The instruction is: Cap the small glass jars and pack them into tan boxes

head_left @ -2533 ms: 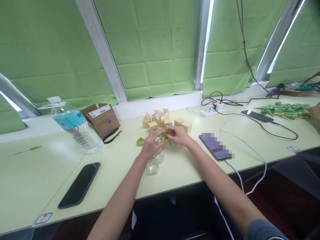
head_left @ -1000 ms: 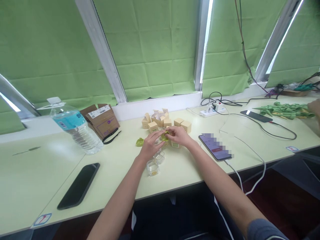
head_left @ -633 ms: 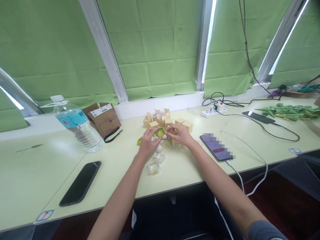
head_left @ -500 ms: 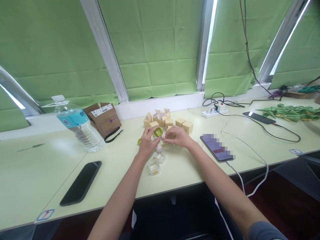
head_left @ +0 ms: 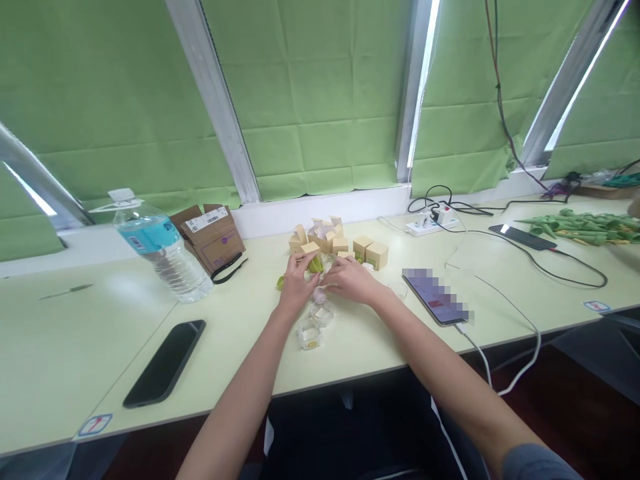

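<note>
My left hand [head_left: 296, 285] pinches a small olive-green plastic cup [head_left: 315, 264] between thumb and fingers, holding it just above the table. Close beside it, my right hand [head_left: 353, 280] has its fingers bent inward and drawn together; what lies between them is hidden. Below the hands is a small pale pink ball-like piece [head_left: 320, 295]. Two clear plastic cases [head_left: 310, 335] lie nearer the front edge. Another green piece [head_left: 281, 283] rests left of my left hand. Behind the hands stand small tan cardboard boxes [head_left: 376, 254], some with flaps up.
On the left are a large water bottle [head_left: 163, 247], a brown carton [head_left: 213, 237] and a black phone [head_left: 165, 363]. To the right lie a cabled phone [head_left: 435, 297], a power strip [head_left: 433, 225], another phone [head_left: 523, 237] and green cone-like pieces [head_left: 585, 227].
My right hand has moved left, closer to the green cup, and its fingers point further inward. The green cup is tilted differently in my left hand. The view has shifted slightly.
</note>
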`<state>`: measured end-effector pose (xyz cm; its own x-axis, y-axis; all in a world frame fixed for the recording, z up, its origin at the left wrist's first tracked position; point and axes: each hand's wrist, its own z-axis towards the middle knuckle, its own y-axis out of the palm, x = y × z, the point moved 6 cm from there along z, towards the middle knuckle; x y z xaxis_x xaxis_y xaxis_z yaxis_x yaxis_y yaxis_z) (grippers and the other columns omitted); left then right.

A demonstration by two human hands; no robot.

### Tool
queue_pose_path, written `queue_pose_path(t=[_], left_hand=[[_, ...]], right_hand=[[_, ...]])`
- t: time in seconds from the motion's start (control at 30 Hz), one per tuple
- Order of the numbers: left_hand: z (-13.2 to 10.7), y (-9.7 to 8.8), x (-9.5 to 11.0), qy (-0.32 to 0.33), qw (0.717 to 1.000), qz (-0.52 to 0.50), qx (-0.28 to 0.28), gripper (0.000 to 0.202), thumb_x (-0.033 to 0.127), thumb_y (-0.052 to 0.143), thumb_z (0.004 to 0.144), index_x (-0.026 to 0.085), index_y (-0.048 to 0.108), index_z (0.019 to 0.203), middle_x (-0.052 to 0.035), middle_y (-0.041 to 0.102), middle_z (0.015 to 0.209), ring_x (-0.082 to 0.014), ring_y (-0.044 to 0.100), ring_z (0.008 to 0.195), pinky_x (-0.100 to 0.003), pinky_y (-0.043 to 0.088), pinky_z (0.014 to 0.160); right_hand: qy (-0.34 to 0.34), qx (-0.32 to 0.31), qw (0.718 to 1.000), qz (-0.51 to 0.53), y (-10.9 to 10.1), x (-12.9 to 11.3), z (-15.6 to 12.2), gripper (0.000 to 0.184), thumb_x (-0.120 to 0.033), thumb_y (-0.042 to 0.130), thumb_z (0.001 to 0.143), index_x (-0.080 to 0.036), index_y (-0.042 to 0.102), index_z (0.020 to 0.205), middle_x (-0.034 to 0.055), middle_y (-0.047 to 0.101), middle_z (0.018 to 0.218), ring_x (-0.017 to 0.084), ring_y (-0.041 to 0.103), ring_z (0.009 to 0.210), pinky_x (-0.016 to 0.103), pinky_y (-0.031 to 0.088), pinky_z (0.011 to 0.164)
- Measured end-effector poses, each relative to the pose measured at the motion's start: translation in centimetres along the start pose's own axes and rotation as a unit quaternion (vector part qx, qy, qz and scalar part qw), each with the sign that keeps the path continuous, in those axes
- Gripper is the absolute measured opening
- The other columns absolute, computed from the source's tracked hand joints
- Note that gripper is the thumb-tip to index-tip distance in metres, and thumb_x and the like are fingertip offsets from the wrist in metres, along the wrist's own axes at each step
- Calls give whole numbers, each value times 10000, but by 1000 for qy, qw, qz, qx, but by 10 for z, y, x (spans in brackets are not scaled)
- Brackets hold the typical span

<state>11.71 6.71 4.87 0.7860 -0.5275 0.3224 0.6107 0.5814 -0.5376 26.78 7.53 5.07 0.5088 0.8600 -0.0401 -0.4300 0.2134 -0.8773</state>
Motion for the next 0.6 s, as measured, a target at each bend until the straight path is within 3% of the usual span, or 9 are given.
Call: queue_pose_path(t=[0.23, 0.43, 0.6], left_hand=[[0, 1, -4, -20, 1000, -4, -3, 513, 127, 717, 811, 267, 636, 1298, -77, 552, 1175, -221, 629, 1105, -389, 555, 984], [-1, 1, -4, -18, 1000, -6, -4, 515, 138, 717, 811, 261, 631, 1304, -76, 551, 1167, -224, 621, 1105, -400, 544, 993], [-1, 0, -4, -17, 1000, -8, 0, 483, 170, 720, 823, 256, 638, 1291, -75, 555, 1156, -214, 633, 1044, -389, 557, 959]], right_hand=[[-61, -31, 997, -19, 3, -16, -1, 268, -160, 693, 898, -322, 741, 1106, 23, 761, 1137, 252, 556, 1087, 352, 363, 857], [-18, -49, 998, -24, 4, -13, 1, 296, -212, 806, 799, -231, 735, 1086, 103, 739, 972, 273, 606, 1060, 375, 422, 906], [4, -28, 1000, 10, 3, -9, 0, 254, -237, 800, 810, -222, 741, 1057, 104, 702, 952, 263, 632, 1019, 355, 449, 865]])
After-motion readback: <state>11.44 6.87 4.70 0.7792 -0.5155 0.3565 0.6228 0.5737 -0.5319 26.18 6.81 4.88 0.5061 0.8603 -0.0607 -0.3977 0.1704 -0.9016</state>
